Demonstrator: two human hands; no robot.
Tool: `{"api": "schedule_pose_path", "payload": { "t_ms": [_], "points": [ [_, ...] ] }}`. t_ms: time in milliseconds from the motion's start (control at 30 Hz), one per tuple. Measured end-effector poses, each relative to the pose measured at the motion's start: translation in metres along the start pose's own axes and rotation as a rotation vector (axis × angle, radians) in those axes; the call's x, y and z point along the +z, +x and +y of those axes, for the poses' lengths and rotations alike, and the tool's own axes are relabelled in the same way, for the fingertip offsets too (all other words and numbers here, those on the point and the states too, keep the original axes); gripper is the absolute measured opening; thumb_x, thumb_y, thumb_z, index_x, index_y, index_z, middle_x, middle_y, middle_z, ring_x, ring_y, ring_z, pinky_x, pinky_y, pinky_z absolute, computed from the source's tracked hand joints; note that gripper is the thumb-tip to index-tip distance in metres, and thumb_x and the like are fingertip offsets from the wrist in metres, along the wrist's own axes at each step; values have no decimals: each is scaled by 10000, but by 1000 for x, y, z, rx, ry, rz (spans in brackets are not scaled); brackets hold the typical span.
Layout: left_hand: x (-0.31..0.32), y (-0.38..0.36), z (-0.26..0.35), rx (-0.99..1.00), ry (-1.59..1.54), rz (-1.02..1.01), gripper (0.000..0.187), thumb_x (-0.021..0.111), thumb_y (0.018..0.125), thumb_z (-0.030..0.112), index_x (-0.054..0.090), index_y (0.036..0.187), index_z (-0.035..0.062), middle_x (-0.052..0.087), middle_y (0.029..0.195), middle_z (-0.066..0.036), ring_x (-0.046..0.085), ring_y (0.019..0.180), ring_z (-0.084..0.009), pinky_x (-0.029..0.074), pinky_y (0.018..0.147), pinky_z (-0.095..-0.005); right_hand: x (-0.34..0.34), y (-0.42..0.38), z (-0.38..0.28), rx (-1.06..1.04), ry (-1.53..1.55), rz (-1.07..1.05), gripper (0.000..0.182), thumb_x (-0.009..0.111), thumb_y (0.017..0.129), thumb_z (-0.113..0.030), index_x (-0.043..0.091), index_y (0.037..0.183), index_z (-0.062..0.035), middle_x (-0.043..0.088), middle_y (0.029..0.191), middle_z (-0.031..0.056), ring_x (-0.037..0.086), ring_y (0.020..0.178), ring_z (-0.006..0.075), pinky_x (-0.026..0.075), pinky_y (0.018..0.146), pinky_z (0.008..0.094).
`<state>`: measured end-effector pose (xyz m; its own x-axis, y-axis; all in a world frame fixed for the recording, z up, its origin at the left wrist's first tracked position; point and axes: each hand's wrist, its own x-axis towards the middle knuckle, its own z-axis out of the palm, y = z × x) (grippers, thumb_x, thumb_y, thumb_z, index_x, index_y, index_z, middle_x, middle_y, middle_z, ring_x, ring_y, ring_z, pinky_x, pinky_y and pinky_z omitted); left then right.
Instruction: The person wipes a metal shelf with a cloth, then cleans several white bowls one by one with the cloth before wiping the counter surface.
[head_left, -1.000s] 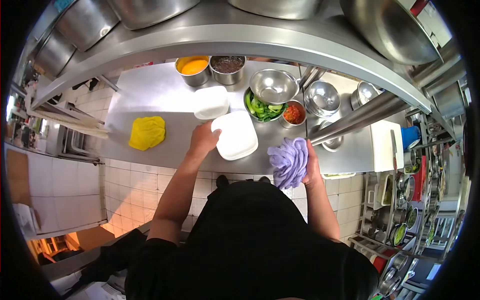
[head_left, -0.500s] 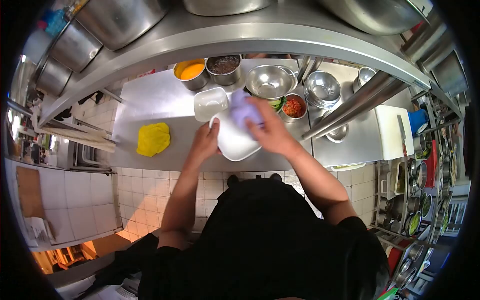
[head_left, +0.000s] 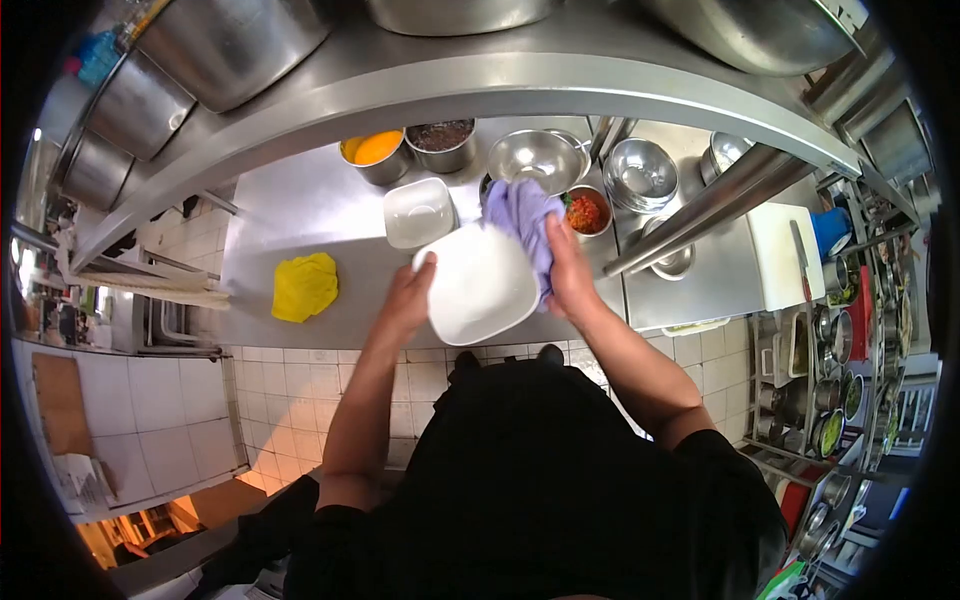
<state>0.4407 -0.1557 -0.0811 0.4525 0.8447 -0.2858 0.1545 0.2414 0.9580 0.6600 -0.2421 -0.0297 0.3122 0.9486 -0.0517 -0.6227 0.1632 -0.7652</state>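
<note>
My left hand (head_left: 407,300) grips the left edge of a squarish white bowl (head_left: 482,288), tilted above the front of the steel table. Closed on a purple cloth (head_left: 522,218), my right hand (head_left: 570,270) is at the bowl's right side. The cloth hangs along the bowl's upper right edge, and part of it is behind the bowl. A second white bowl (head_left: 418,214) stands on the table just beyond the held one.
Behind are pots of orange liquid (head_left: 376,148) and dark contents (head_left: 440,145), a steel bowl (head_left: 540,160) and chopped red food (head_left: 585,212). A yellow cloth (head_left: 305,287) lies left; a knife (head_left: 801,255) rests on a cutting board (head_left: 780,265) right. A shelf (head_left: 470,82) overhangs the table.
My right hand has moved right and toward me with the purple cloth, from over the bowl's inside to its right edge. The held bowl has shifted slightly right and its inside shows more.
</note>
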Motion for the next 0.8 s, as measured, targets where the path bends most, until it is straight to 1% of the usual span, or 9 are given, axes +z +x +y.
{"api": "schedule_pose_path", "payload": {
  "t_ms": [33,100,200,300,333,400,467,533,800],
  "points": [
    [14,4,-17,-21,-131,-21,550,484,1075,446,672,1153,-66,726,999,-103,666,844,-138,531,742,-307,-3,0,10,-1,2,6,531,549,1022,-447,577,1366,-43,644,1315,142,649,1164,283,517,1012,431],
    [38,8,-23,-40,-254,-54,543,491,1074,442,674,1156,-62,722,996,-104,658,827,-139,530,738,-311,-7,-3,29,407,473,20,586,385,1076,-473,453,1478,-53,573,1422,136,596,1263,304,500,1062,441],
    [43,20,-23,-2,-217,94,593,502,1056,493,682,1153,-63,714,968,-105,644,816,-140,523,729,-313,-8,-16,48,375,357,125,588,453,1050,-484,506,1434,-42,609,1379,145,619,1227,294,489,1074,458],
    [-17,61,-17,-88,169,333,685,492,1021,582,698,1122,-64,730,919,-137,680,834,-190,524,719,-362,-22,-31,25,450,429,61,572,464,1055,-466,507,1418,-27,654,1297,144,658,1154,274,524,1025,436],
    [-37,68,3,-96,271,372,711,481,1012,605,702,1103,-64,735,898,-153,700,833,-217,526,715,-380,-26,-35,17,444,428,63,572,464,1055,-466,507,1418,-27,654,1297,144,658,1154,274,524,1025,436],
    [-114,138,-56,24,447,407,710,457,1020,594,706,1065,-69,738,893,-190,726,842,-306,533,740,-433,-37,-45,3,325,379,94,595,492,1041,-477,503,1421,-19,666,1278,143,670,1134,268,528,1019,432],
    [-129,147,-25,-149,651,353,722,453,1012,600,714,975,-72,726,898,-235,717,881,-370,529,792,-465,-53,-55,-3,291,366,137,596,496,1040,-471,502,1420,-12,670,1273,143,672,1129,269,528,1017,429],
    [-156,183,-41,-120,755,289,735,453,1003,613,713,933,-71,719,903,-256,708,892,-385,523,807,-477,-66,-66,-7,231,313,215,576,494,1044,-452,507,1416,-12,669,1275,142,672,1130,265,529,1015,425],
    [-143,217,-40,-68,1153,89,788,448,962,698,705,832,-36,712,911,-268,690,913,-414,518,827,-496,-104,-98,2,155,196,330,585,482,1047,-450,508,1419,0,658,1306,159,659,1159,285,508,1037,431]
  ]
}}
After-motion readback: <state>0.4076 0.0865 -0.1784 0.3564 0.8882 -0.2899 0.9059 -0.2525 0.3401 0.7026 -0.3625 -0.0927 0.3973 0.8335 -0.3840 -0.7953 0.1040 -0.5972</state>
